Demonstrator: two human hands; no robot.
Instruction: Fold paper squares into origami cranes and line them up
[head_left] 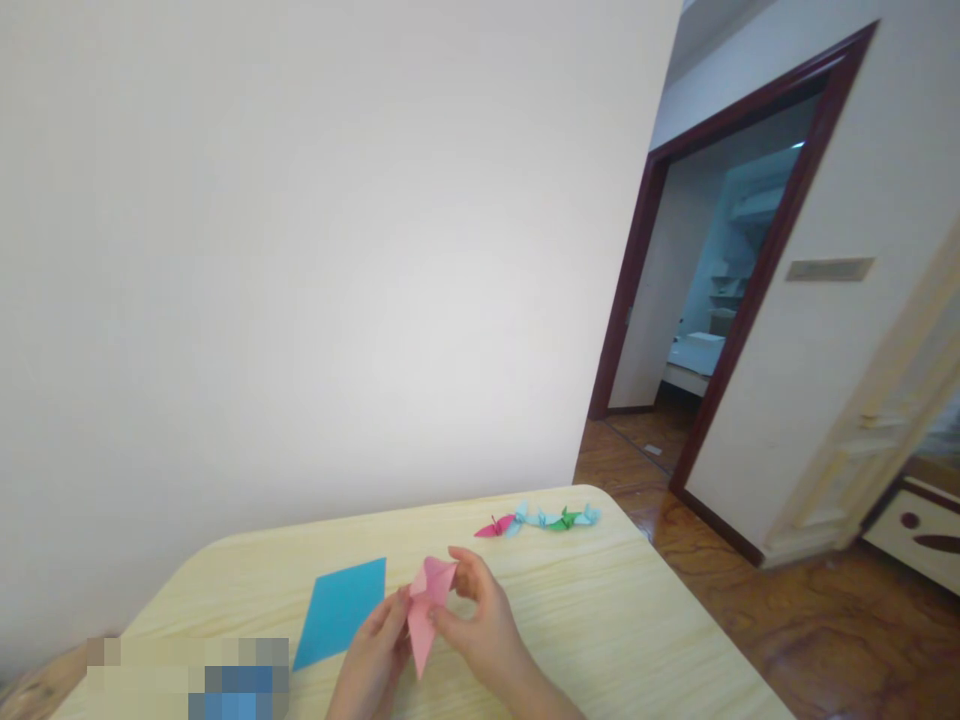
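Between my two hands is a piece of pink origami paper (pixel 421 632), partly folded, with a long point hanging down and a wider, opened top. My left hand (pixel 381 637) pinches its left edge. On the other side, my right hand (pixel 484 622) has its thumb on the lower front of the paper and its fingers at the top right corner. Flat on the table to the left lies a blue sheet of paper (pixel 343 608). The fingers of my left hand are partly hidden behind the pink paper.
Several folded paper cranes stand in a row near the table's far edge, among them a dark pink crane (pixel 495 527) and a green crane (pixel 564 521). The pale wooden table (pixel 622 620) meets a white wall (pixel 337 300). A doorway (pixel 697 290) opens at the right.
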